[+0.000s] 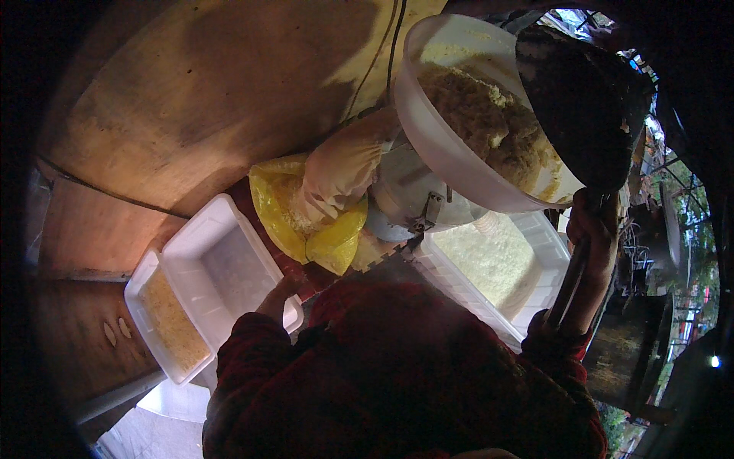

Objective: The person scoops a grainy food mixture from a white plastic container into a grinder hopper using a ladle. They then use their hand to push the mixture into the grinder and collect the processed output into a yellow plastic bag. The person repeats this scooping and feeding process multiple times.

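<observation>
My right hand (596, 221) is closed around the handle of a large dark scoop or shovel (579, 103), whose blade covers the right side of a big white bowl (404, 109). Moist, crumbly brownish material (481, 109) fills part of the bowl, which is tilted over a metal machine (410, 183). Below it, a white tub (459, 292) holds pale ground material (487, 264). My left hand (289, 287) is by the edge of a white tub (229, 201) with a bare bottom; whether it grips the rim is unclear.
A yellow bag (338, 252) with pale flakes stands beside a cloth sleeve (344, 160) at the machine. Another white tub (146, 310) with tan crumbs sits at the left. A wooden panel (200, 86) rises behind. A dark drum-like container (628, 344) stands at the right.
</observation>
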A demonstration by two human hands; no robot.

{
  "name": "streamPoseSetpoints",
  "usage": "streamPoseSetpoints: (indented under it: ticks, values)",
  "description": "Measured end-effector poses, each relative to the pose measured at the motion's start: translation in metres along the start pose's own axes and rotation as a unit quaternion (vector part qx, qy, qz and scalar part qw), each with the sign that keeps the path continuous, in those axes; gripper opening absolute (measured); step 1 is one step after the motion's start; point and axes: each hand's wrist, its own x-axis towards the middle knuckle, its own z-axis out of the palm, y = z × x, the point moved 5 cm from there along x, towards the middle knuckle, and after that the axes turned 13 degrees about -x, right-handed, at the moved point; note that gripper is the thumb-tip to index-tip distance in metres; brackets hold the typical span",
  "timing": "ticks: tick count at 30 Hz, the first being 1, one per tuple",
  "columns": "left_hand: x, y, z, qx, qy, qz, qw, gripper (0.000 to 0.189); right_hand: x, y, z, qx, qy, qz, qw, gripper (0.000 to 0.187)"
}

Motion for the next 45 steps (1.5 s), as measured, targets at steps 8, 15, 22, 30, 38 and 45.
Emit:
streamPoseSetpoints:
  ticks: [8,15,22,30,38,45]
  values:
    - [0.001,-0.012,0.003,-0.109,0.006,-0.155,0.982,0.023,0.0,0.0,-0.001,-0.014,-0.002,0.004,1.0,0.057]
    - [0.007,-0.015,0.002,-0.055,-0.048,-0.145,0.987,0.022,0.001,0.001,-0.001,0.019,-0.016,-0.009,1.0,0.061]
    - [0.003,-0.015,0.001,-0.202,0.002,-0.17,0.964,0.022,0.0,0.002,-0.001,0.011,-0.008,0.001,1.0,0.063]
    - [0.002,-0.02,0.008,-0.123,-0.007,-0.122,0.985,0.028,0.001,0.0,-0.001,-0.025,-0.013,-0.003,1.0,0.061]
    - [0.004,-0.024,0.014,-0.173,0.038,-0.03,0.984,0.029,-0.001,-0.001,0.0,-0.019,0.001,0.009,1.0,0.053]
    - [0.002,-0.04,0.023,-0.082,0.047,-0.005,0.996,0.024,-0.001,-0.004,0.004,-0.028,0.007,-0.001,1.0,0.06]
